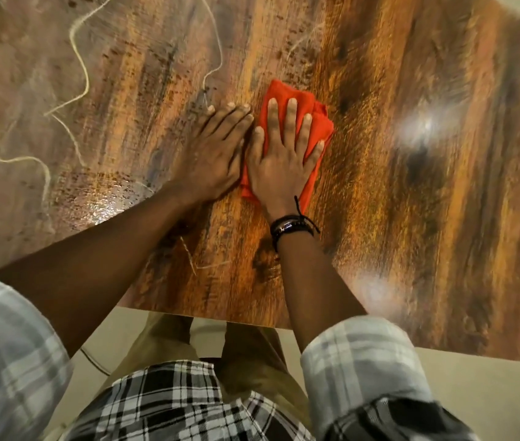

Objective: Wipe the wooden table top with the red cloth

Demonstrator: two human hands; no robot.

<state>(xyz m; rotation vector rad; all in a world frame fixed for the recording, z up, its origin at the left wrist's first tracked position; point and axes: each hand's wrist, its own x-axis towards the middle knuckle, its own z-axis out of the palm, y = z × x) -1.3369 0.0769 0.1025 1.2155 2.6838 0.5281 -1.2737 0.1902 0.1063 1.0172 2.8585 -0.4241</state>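
The wooden table top (411,186) fills most of the view, streaked brown and orange. The red cloth (284,93) lies folded near its middle. My right hand (284,160) presses flat on the cloth with fingers spread, covering much of it; a dark bracelet is on that wrist. My left hand (214,154) lies flat on the bare wood right beside the cloth's left edge, fingers together, holding nothing.
Pale squiggly lines (77,58) and a dull, smeared film mark the left half of the table. A glossy wet patch (102,208) sits near the front-left edge. The table's near edge (207,316) runs just above my legs and the beige floor.
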